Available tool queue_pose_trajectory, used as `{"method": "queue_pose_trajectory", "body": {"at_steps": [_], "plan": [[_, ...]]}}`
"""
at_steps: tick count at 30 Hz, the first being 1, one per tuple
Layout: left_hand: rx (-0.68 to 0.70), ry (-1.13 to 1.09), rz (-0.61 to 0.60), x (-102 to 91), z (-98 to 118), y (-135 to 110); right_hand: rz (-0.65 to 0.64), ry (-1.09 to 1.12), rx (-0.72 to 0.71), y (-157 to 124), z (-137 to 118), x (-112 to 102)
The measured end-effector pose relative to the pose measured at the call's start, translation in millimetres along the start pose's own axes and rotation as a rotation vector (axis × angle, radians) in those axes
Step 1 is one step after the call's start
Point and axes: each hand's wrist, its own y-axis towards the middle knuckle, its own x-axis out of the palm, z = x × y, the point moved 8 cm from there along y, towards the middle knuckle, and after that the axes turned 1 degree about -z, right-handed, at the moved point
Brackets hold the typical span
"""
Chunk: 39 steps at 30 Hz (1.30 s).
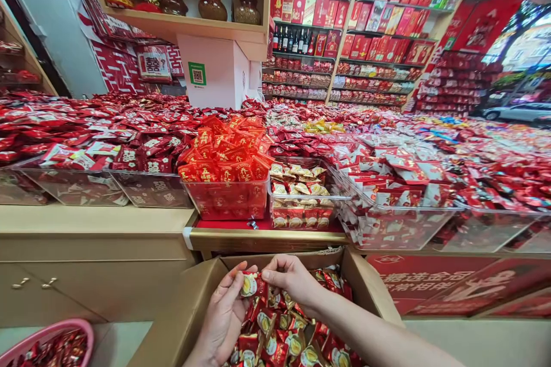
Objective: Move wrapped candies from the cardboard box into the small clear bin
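Observation:
My left hand point(226, 308) pinches a red candy packet point(251, 285) with a pale yellow picture on its front. At the packet's right edge, my right hand point(293, 282) grips it too, thumb and forefinger pressed together. Both hands are over an open cardboard box point(375, 287) filled with loose candy packets point(275, 347) in the same red and gold wrapping. The far side of the box's contents is partly covered by my right wrist and forearm.
Beyond the box, a counter point(271, 235) bears clear bins, among them a bin of bright red packets point(228, 200) and a bin of cream-and-red sweets point(301, 221). A pink basket point(80, 327) stands on the floor at left. Shelves point(310, 26) with bottles and boxes line the back.

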Motion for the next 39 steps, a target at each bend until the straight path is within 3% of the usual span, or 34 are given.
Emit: {"method": "queue_pose_trajectory", "body": {"at_steps": [4, 7, 12, 17, 20, 25, 30, 32, 35, 37, 39], "plan": [[-0.036, 0.062, -0.034, 4.9, -6, -3, 0.023, -0.004, -0.036, 3, -4, -7], [-0.025, 0.078, 0.007, 1.1, -7, -2, -0.062, -0.052, -0.068, 3, -4, -1], [-0.049, 0.154, -0.045, 3.1, -9, 0, -0.055, -0.270, -0.130, 1, -8, 1], [0.122, 0.358, -0.060, -2.0, -1, 7, -0.063, -0.594, -0.243, -4, -18, 2], [0.061, 0.309, -0.059, -5.1, -7, 10, -0.017, -0.532, -0.239, -2, -13, 0], [-0.049, 0.104, -0.015, -2.3, -10, 6, 0.014, -0.245, -0.047, 12, 18, -3], [-0.068, 0.022, 0.094, -6.7, -8, 5, 0.044, -0.378, -0.062, 11, 12, -2], [-0.037, 0.014, 0.135, -11.3, -4, 7, 0.087, -0.544, -0.214, 2, -8, 0], [-0.029, 0.034, 0.176, -19.7, -2, 9, 0.014, -0.984, -0.641, -22, -39, 26], [-0.092, 0.053, 0.185, -24.8, -8, 10, -0.107, -1.328, -0.867, -37, -39, 49], [-0.164, 0.055, 0.182, -28.0, -15, 10, -0.155, -1.600, -0.982, -44, -31, 61]]}}
